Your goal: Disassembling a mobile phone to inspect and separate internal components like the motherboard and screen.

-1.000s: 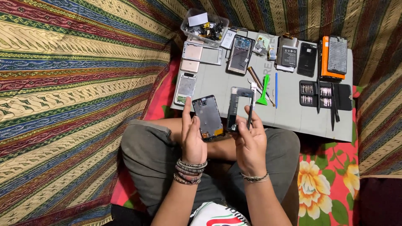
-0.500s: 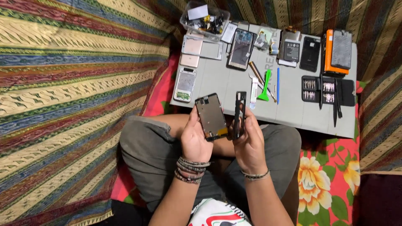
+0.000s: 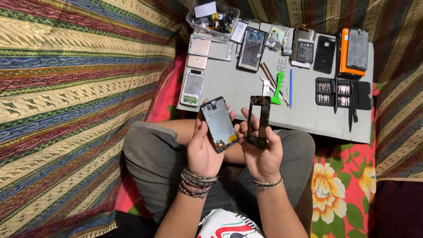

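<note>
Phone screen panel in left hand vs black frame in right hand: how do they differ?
1. The phone screen panel is a solid slab showing its grey inner face; the black frame is an open rim you can see through.
2. The panel lies flat on the left hand palm; the frame is turned edge-on, pinched by the right hand fingers.
3. The panel looks wider.

Both are about phone length, held over the lap.

The phone panel [image 3: 219, 124] is held just left of the phone frame [image 3: 258, 121], both in front of the surface [image 3: 304, 119]. On the surface, behind the phone frame, a green pry tool [image 3: 277, 89] is laid; far behind and left of the frame, a parts tub [image 3: 212, 17] is set; the bit case [image 3: 341, 92] is placed to the frame's right.
</note>
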